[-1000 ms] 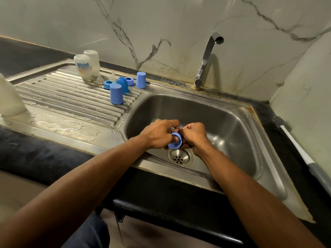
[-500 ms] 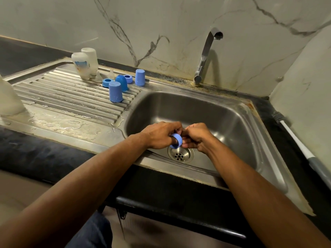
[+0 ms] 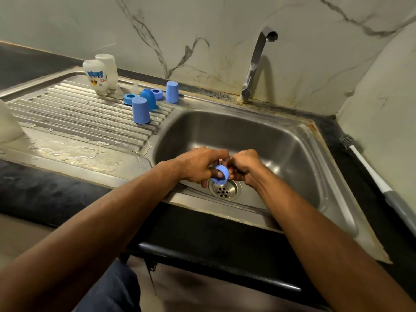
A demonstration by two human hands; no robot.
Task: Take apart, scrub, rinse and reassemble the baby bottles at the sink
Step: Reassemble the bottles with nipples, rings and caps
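Over the sink basin (image 3: 281,140), just above the drain (image 3: 224,189), my left hand (image 3: 198,164) grips a blue bottle collar ring (image 3: 221,174) with fingers curled through it. My right hand (image 3: 244,166) pinches something small at the ring's far side; what it holds is hidden by the fingers. On the ribbed drainboard (image 3: 74,115) two baby bottles (image 3: 95,76) stand upside down, with clear teats (image 3: 134,88), two blue rings (image 3: 129,99), a rounded blue cap (image 3: 148,98) and two tall blue caps (image 3: 140,110) beside them.
The tap (image 3: 256,61) rises behind the basin, with no water visibly running. A bottle brush (image 3: 369,170) with a white and grey handle lies on the dark counter at the right. A white container (image 3: 6,122) stands at the left edge. Marble wall behind.
Both hands have stayed together over the drain and the blue ring has turned a little in my left hand. The view has shifted slightly.
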